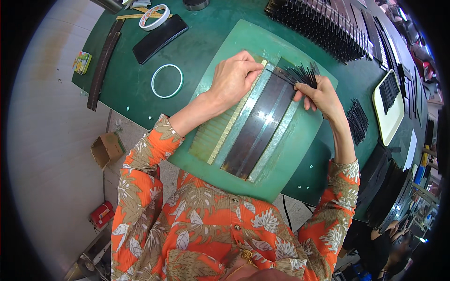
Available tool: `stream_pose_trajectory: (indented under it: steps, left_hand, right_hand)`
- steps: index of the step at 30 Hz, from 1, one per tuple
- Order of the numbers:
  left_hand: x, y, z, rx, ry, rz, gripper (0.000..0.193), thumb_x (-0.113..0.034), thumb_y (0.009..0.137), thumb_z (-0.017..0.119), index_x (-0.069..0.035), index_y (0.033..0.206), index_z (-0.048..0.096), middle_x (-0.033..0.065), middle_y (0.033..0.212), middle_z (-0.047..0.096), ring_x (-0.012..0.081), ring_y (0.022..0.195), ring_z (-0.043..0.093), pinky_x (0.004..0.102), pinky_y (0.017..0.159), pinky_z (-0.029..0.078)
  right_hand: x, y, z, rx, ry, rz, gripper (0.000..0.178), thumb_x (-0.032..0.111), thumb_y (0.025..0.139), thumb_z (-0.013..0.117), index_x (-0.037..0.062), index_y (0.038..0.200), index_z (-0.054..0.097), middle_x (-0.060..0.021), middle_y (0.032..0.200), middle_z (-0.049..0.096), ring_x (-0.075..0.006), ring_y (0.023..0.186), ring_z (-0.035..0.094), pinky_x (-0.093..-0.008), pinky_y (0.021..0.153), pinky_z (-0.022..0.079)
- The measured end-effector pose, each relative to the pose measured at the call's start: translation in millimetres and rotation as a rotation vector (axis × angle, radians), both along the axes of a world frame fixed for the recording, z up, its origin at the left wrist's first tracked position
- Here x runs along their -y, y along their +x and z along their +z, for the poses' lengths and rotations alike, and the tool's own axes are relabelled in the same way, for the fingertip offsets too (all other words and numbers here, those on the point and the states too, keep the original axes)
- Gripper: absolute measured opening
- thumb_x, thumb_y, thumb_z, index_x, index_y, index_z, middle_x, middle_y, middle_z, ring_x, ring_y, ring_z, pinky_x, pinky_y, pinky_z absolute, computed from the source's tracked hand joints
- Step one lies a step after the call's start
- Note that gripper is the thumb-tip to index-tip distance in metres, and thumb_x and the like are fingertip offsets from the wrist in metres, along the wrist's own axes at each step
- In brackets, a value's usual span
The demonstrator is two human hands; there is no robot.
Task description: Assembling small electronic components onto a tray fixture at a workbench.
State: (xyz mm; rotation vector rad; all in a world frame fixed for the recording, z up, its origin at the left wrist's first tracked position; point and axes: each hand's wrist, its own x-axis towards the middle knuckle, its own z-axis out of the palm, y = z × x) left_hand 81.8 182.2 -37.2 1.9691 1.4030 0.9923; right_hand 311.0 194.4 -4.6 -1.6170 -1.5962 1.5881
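Left hand (236, 77) at the far end of the metal fixture (260, 126), right hand (323, 96) with a bunch of thin black rods (302, 75).
The right fingers are gripping the rods, which spread like a fan above the far right part of the fixture; the left fingers are bent near the far end of the pale strip (225, 140), but I cannot tell whether they pinch something. The fixture lies on the green board (241, 42) on the desk (197, 51). In my judgement, some rods could slip and scatter if the right grip becomes loose, or cross each other because their ends point in different directions.
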Motion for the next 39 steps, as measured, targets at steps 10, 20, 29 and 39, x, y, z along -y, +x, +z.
stream_pose_trajectory:
  steps: [10, 20, 29, 39]
  left_hand:
    - [4, 9, -1, -0.356, 0.268, -0.171, 0.025, 0.001, 0.074, 0.059, -0.008, 0.097, 0.065, 0.0070, 0.088, 0.054, 0.0248, 0.068, 0.060, 0.0376, 0.055, 0.047]
    - [6, 5, 2, -0.404, 0.248, -0.206, 0.013, -0.003, 0.075, 0.057, -0.003, 0.087, 0.061, 0.0117, 0.089, 0.052, 0.0243, 0.070, 0.059, 0.0365, 0.052, 0.048]
    - [27, 2, 31, 0.625, -0.758, -0.261, 0.016, -0.016, 0.088, 0.060, -0.001, 0.090, 0.059, 0.0022, 0.072, 0.058, 0.0057, 0.054, 0.055, 0.0203, 0.045, 0.045]
    - [18, -7, 20, 0.139, -0.256, -0.065, 0.014, -0.012, 0.083, 0.063, 0.002, 0.083, 0.063, 0.0082, 0.072, 0.059, 0.0157, 0.056, 0.058, 0.0309, 0.052, 0.046]
  right_hand:
    - [1, -1, 2, 0.045, 0.005, -0.003, 0.014, 0.014, 0.085, 0.058, 0.0010, 0.079, 0.058, -0.0042, 0.064, 0.063, -0.0051, 0.042, 0.050, -0.0185, 0.035, 0.033]
    - [28, 25, 24, 0.043, 0.034, -0.077, 0.015, 0.013, 0.086, 0.059, -0.0004, 0.079, 0.058, -0.0048, 0.063, 0.062, -0.0047, 0.039, 0.047, -0.0179, 0.033, 0.032]
    - [46, -12, 35, -0.166, -0.098, 0.052, 0.017, 0.014, 0.087, 0.060, -0.0017, 0.083, 0.058, -0.0046, 0.062, 0.061, -0.0040, 0.038, 0.045, -0.0176, 0.032, 0.031]
    - [22, -22, 18, -0.087, -0.053, 0.021, 0.015, 0.013, 0.087, 0.059, 0.0004, 0.078, 0.057, -0.0048, 0.063, 0.063, -0.0041, 0.039, 0.047, -0.0180, 0.032, 0.030]
